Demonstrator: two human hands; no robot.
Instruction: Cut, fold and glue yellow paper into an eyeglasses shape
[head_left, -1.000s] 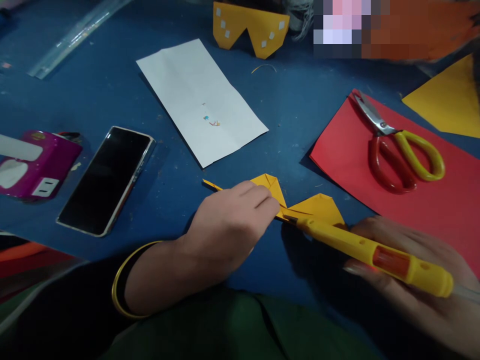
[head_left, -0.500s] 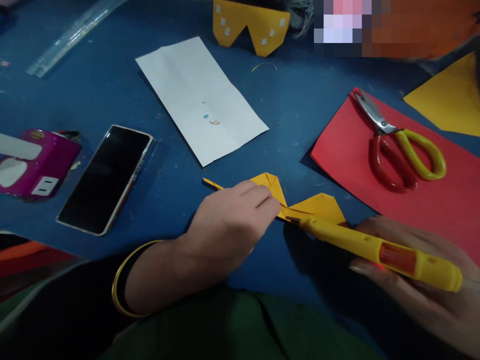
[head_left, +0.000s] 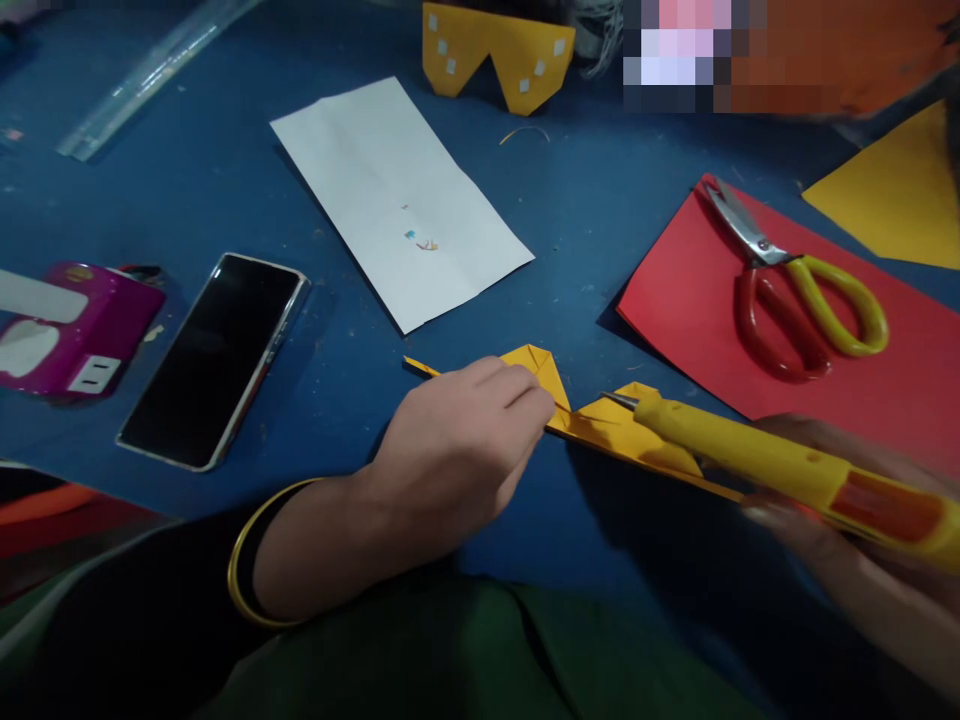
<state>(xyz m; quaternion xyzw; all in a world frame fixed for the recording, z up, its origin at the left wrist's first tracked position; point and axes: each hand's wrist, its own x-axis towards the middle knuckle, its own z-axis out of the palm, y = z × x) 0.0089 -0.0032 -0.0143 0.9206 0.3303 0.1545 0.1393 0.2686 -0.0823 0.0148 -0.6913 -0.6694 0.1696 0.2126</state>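
Observation:
My left hand is closed, fingers pinched on a folded yellow paper piece low over the blue table. The paper has two cut, wing-like lobes and a long narrow bottom edge; my fingers hide part of its left side. In my right hand is a yellow pen-shaped tool with a pointed metal tip and an orange window in its body. Its tip is over the right lobe of the paper; whether it touches I cannot tell. The right fingers are partly hidden behind the tool.
Scissors lie on red paper at right, near yellow paper. White paper, a phone and a purple box with a socket lie left. A yellow cutout with white squares and a clear plastic strip are further back.
The tool's tip has moved from the paper's lower edge by my left fingers up and right over the right lobe. My right hand has shifted right; my left hand keeps its hold.

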